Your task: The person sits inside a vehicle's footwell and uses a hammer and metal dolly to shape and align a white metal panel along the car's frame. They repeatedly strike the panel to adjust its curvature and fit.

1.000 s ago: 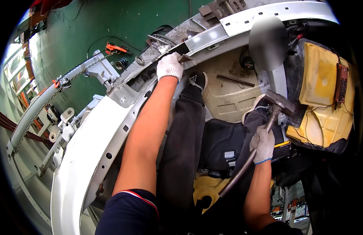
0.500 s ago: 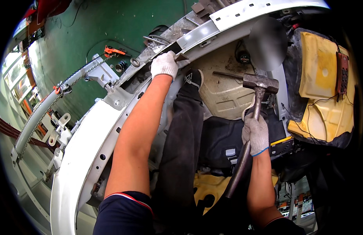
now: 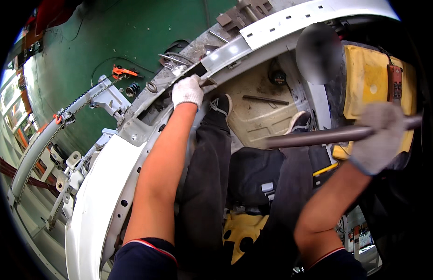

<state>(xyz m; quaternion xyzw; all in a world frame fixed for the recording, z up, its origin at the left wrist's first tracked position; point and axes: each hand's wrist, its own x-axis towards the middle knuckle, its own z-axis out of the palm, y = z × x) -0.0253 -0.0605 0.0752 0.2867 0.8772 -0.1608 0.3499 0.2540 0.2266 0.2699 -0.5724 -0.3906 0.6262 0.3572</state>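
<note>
My left hand (image 3: 187,91), in a white knit glove, is closed at the sill of a car body (image 3: 226,56). From its right side pokes the end of a metal piece (image 3: 208,82); the rest is hidden in the hand. My right hand (image 3: 379,137), gloved and motion-blurred, grips a sledgehammer (image 3: 314,136) by its handle, out to the right. The handle's free end points left over my legs. The hammer's head is lost at the dark right rim.
A metal bar (image 3: 265,100) lies on the beige car floor (image 3: 254,121) between my feet. Yellow seat foam (image 3: 359,79) with a red control box (image 3: 394,84) stands at the right. At the left, a chain (image 3: 79,100) runs along a grey frame arm, near an orange clamp (image 3: 124,71).
My right hand has swung the sledgehammer up and to the right, turning its handle nearly level. My left hand stays at the sill; the whole view has shifted slightly.
</note>
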